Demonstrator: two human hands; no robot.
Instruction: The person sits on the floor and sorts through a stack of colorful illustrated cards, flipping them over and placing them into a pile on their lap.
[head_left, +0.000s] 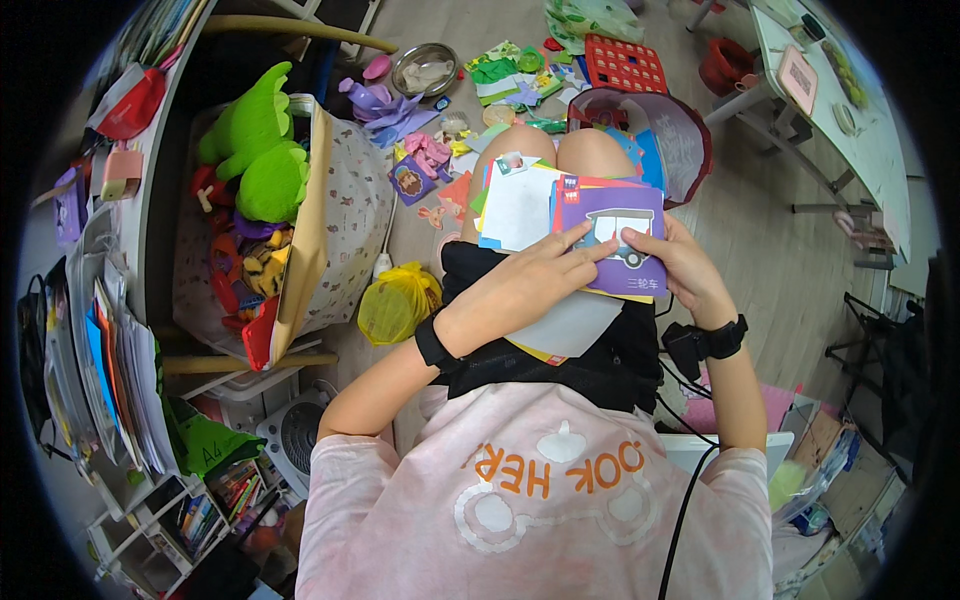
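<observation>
A stack of picture cards, topped by a purple card (628, 199) with a three-wheeled vehicle and printed writing, is held over my lap. My right hand (691, 266) grips its right side, thumb on the face and fingers behind. Across the lower left of the same stack lies my left hand (536, 277), its extended fingers pressed on the purple face; its thumb is hidden. Beside the stack, on my thighs, rests a pile of cards with a white one (519, 214) uppermost. More cards, one greyish white (574, 326), lie on my black shorts below the hands.
Left stands a fabric toy bin (352, 187) with a green plush dinosaur (259, 142). A yellow plastic bag (397, 304) sits near it. Ahead are a steel bowl (425, 69), scattered paper, a red basket (624, 64) and a maroon-rimmed bin (686, 150). A black cable (686, 502) runs beside me.
</observation>
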